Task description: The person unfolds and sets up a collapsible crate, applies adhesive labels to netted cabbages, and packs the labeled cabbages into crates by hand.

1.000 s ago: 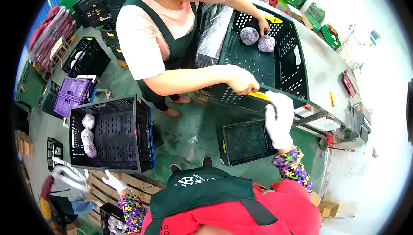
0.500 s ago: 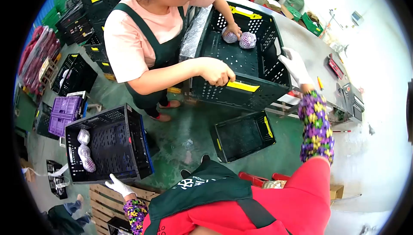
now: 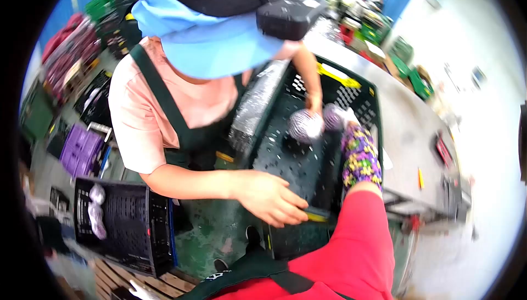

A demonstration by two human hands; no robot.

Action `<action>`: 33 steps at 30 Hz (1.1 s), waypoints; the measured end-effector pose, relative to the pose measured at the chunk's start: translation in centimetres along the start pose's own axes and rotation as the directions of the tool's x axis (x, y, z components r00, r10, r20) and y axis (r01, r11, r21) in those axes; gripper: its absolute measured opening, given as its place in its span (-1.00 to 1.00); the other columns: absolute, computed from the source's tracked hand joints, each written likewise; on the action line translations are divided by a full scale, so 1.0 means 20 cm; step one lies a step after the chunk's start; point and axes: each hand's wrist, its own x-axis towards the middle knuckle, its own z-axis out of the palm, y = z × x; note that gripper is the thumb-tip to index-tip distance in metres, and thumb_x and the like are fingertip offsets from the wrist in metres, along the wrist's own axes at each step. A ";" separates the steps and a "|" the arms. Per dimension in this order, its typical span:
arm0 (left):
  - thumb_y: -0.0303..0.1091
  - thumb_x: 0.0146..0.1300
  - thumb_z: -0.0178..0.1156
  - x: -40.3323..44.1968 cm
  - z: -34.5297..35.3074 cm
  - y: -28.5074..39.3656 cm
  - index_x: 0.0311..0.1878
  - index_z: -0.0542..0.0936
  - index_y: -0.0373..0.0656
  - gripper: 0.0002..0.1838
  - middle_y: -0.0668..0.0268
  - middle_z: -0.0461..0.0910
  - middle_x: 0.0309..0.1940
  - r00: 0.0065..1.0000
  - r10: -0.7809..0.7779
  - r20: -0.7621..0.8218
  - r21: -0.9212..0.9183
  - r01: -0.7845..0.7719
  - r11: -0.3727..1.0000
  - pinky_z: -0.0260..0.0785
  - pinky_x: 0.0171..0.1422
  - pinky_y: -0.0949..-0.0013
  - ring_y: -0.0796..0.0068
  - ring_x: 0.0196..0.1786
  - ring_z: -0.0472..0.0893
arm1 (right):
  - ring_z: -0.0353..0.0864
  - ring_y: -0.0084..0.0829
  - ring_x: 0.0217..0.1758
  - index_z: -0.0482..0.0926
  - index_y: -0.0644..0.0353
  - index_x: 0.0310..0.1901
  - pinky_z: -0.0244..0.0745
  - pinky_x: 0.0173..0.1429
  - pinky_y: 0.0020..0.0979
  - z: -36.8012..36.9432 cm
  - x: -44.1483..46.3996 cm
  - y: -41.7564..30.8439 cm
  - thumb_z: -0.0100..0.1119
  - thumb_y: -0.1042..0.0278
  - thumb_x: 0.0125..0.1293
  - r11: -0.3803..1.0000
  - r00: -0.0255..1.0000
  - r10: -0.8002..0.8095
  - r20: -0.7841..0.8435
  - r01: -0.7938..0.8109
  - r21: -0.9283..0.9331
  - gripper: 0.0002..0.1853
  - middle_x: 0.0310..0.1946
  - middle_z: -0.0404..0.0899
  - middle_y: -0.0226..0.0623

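My right hand [image 3: 348, 116], in a white glove, is inside the dark green crate [image 3: 374, 94] at a round purple-and-white netted bundle [image 3: 332, 118]; motion blur hides its grip. Next to it, the co-worker's hand [image 3: 314, 104] holds another netted bundle [image 3: 305, 126]. That person's other hand [image 3: 273, 199] is spread over the crate's near end. My left hand [image 3: 141, 291], also white-gloved, shows only partly at the bottom edge, fingers apart, below the black crate [image 3: 159, 228]. Netted bundles [image 3: 96, 215] lie along that crate's left side.
A co-worker in a blue cap [image 3: 214, 39] leans in close on the left. The grey metal table [image 3: 409, 130] carries the crate, with a red tool [image 3: 442, 150] and a yellow marker [image 3: 420, 178] to the right. A wooden pallet [image 3: 110, 281] lies below.
My right hand has gone from the crate's outer rim down to the bundle inside. The co-worker leans nearer, lifting one bundle, and has let go of the yellow handle. My view has shifted.
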 end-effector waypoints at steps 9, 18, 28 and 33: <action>-0.11 0.29 0.19 -0.69 -0.30 -0.03 0.34 0.22 -0.37 -0.30 0.05 0.29 0.29 0.918 0.310 -0.248 0.339 -0.218 0.915 0.09 0.42 0.28 0.24 0.33 0.28 | 0.50 -0.20 0.09 0.60 0.17 -0.05 0.53 0.02 -0.16 0.07 0.04 0.67 0.42 -0.05 -0.08 0.982 0.996 0.058 -0.066 -0.045 0.184 -0.41 0.08 0.52 -0.14; 0.04 0.22 0.22 -0.61 -0.29 -0.32 0.45 0.10 0.01 -0.18 0.23 0.44 0.10 0.962 0.009 -0.272 0.072 0.011 0.997 0.32 0.00 0.24 0.40 -0.09 0.45 | 0.47 -0.10 0.14 0.58 0.14 -0.01 0.59 -0.08 -0.03 -0.34 -0.49 0.40 0.36 0.08 -0.03 0.066 0.979 0.017 0.206 -0.206 0.976 -0.48 0.12 0.46 -0.12; 0.08 0.24 0.16 -0.62 -0.10 -0.12 0.48 -0.03 0.12 -0.15 0.17 0.18 0.40 0.950 -0.311 0.026 -0.211 0.309 0.927 0.18 0.26 0.08 -0.01 0.31 0.32 | 0.53 -0.14 0.09 0.51 0.21 0.08 0.59 -0.01 -0.08 -0.39 -1.61 -0.59 0.14 0.16 0.20 0.196 0.716 -0.626 0.308 -0.237 0.951 -0.55 0.10 0.49 -0.07; 0.12 0.19 0.19 -0.55 -0.05 -0.08 0.45 0.08 0.05 -0.16 0.19 0.21 0.33 0.871 -0.456 0.186 -0.248 0.490 0.836 0.16 0.34 0.17 0.10 0.26 0.34 | 0.56 -0.18 0.05 0.50 0.22 0.09 0.59 0.01 -0.10 -0.33 -1.92 -0.64 0.06 0.19 0.28 0.199 0.741 -0.629 0.236 -0.140 0.970 -0.59 0.06 0.52 -0.08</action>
